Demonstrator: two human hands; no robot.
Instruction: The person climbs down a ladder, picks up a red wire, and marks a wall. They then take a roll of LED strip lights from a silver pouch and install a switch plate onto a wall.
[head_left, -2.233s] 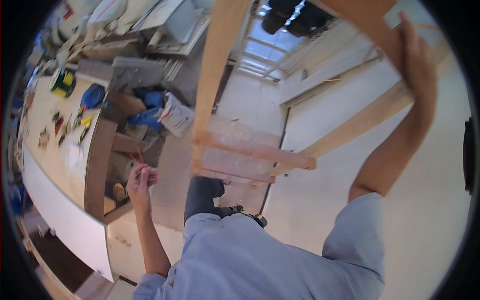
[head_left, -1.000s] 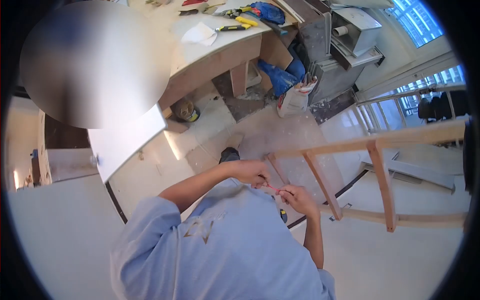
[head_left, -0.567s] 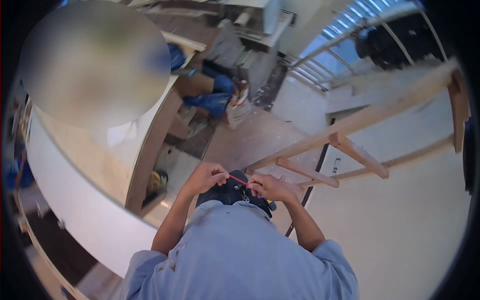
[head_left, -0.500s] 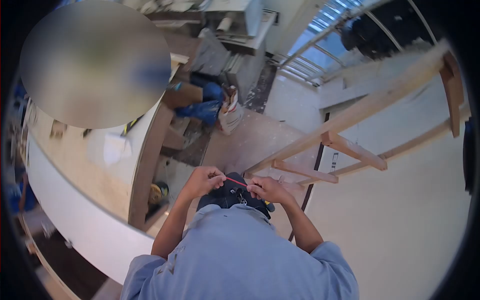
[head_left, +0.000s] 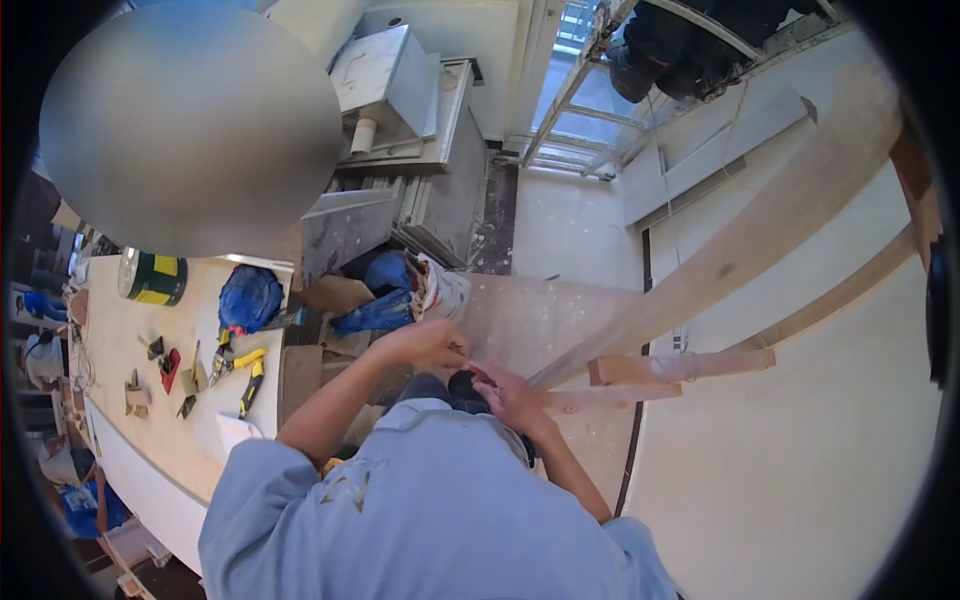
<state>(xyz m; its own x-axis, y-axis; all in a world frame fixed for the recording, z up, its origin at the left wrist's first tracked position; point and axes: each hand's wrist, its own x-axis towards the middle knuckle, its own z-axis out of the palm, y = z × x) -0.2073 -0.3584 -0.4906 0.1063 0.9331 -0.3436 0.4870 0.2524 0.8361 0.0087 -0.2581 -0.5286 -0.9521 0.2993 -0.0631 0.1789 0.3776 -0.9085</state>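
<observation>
In front of my waist, my left hand (head_left: 433, 347) and my right hand (head_left: 508, 398) are close together, fingers closed in a pinch. A thin red cord-like piece (head_left: 474, 369) shows between the fingertips, mostly hidden by them. Just beyond my right hand are the lower rungs of a wooden ladder (head_left: 690, 290), which slants up to the right.
A workbench (head_left: 205, 440) on the left carries a yellow-black tool (head_left: 253, 378), a blue bundle (head_left: 250, 298) and a green tin (head_left: 152, 277). A white bucket (head_left: 445, 290) stands on the floor ahead. A person in dark clothing (head_left: 680, 45) is on a metal ladder (head_left: 590, 80).
My hands have come closer together, and less of the red piece shows between them. The view has turned, bringing more of the bench tools and the metal ladder into sight.
</observation>
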